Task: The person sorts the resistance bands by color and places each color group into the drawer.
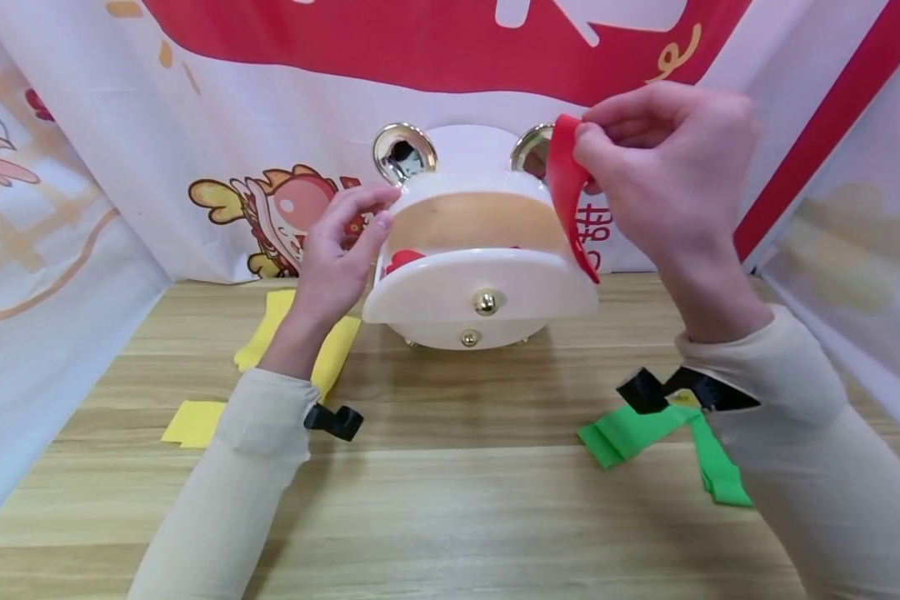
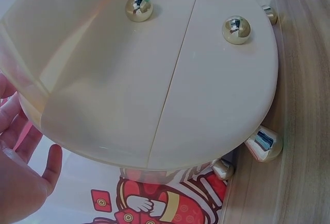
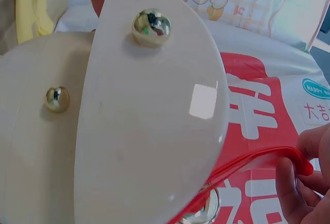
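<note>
A white rounded cabinet (image 1: 468, 333) with gold ball knobs stands at the back of the table, its upper drawer (image 1: 450, 287) pulled out. My right hand (image 1: 675, 158) pinches the end of a long flat red strip (image 1: 566, 179) between thumb and fingers. From there the strip hangs down along the drawer's right side; in the right wrist view the red strip (image 3: 247, 158) runs behind the drawer front. More red material (image 1: 403, 258) shows inside the drawer at the left. Fingers loosely bent, my left hand (image 1: 341, 250) rests at the cabinet's left edge and holds nothing.
Yellow strips (image 1: 337, 350) lie on the wooden table (image 1: 450, 517) at the left, partly behind my left forearm. A folded green strip (image 1: 637, 433) lies at the right, near my right sleeve. Two shiny gold rings (image 1: 405, 154) top the cabinet. Printed cloth hangs close behind it.
</note>
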Available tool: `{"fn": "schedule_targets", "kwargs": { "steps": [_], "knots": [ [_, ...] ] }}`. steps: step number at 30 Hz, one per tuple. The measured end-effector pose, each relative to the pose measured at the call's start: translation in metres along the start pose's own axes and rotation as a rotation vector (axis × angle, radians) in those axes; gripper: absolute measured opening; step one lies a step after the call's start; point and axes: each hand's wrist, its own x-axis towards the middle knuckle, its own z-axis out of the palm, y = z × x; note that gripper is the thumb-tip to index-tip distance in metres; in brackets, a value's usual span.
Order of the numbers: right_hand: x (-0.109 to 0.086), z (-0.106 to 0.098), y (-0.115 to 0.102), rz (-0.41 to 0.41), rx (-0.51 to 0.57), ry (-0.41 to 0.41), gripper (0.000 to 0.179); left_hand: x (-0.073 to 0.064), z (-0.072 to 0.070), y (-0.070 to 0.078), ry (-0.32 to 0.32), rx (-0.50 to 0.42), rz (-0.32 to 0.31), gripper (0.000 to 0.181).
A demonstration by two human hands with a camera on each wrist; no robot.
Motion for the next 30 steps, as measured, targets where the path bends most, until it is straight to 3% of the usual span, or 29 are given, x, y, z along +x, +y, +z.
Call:
{"fn": "schedule_targets", "kwargs": {
  "steps": [11, 18, 30],
  "knots": [
    [-0.011, 0.023, -0.014, -0.029, -0.084, -0.127, 0.032, -0.001, -0.001, 0.002, 0.0, -0.002, -0.002, 0.033],
    [-0.015, 0.036, -0.02, 0.024, -0.107, -0.236, 0.027, -0.002, -0.001, 0.003, 0.003, -0.003, -0.004, 0.033],
    [-0.019, 0.05, -0.03, 0.057, -0.123, -0.327, 0.024, -0.002, -0.001, 0.003, 0.004, -0.011, 0.002, 0.033]
  ]
}}
